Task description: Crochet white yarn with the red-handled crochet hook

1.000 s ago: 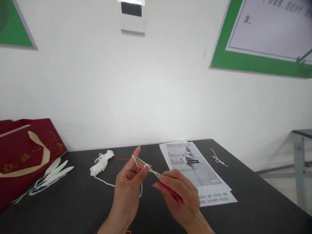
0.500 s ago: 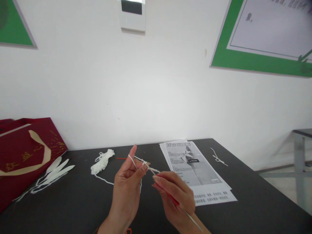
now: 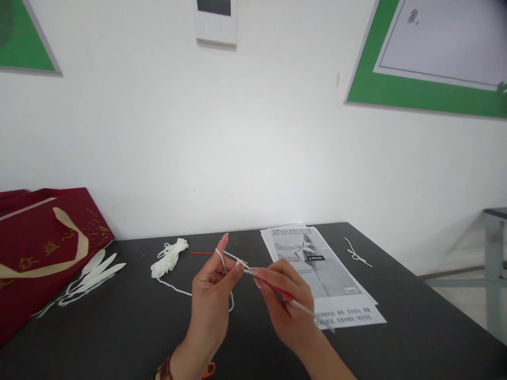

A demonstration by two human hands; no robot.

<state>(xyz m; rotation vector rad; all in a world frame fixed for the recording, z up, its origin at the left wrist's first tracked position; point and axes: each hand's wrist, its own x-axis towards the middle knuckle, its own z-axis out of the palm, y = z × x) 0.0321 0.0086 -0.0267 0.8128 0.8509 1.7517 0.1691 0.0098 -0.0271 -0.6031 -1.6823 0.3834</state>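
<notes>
- The left hand point(image 3: 212, 290) has thumb and finger pressed together on the white yarn point(image 3: 232, 256), and one finger is raised to twelve o'clock with the yarn passing around it.
- The right hand point(image 3: 288, 302) is closed around the red handle of the hook point(image 3: 282, 293); the hook points to ten o'clock, to the yarn at the left fingertips. Whether its tip is inside a loop, I cannot tell.
- The yarn is between both hands, above the black table point(image 3: 134, 338).
- If this yarn is the centre of the clock, the skein point(image 3: 169, 258) lies at nine o'clock, and a strand goes from it toward the left hand.
- Further at nine o'clock are the white petals point(image 3: 93, 275), beside the dark red bag point(image 3: 27, 248).
- At ten o'clock, near the raised finger, lies a red stick point(image 3: 200, 253).
- At three o'clock are the papers point(image 3: 336, 287), then a yarn bow point(image 3: 355, 255).
</notes>
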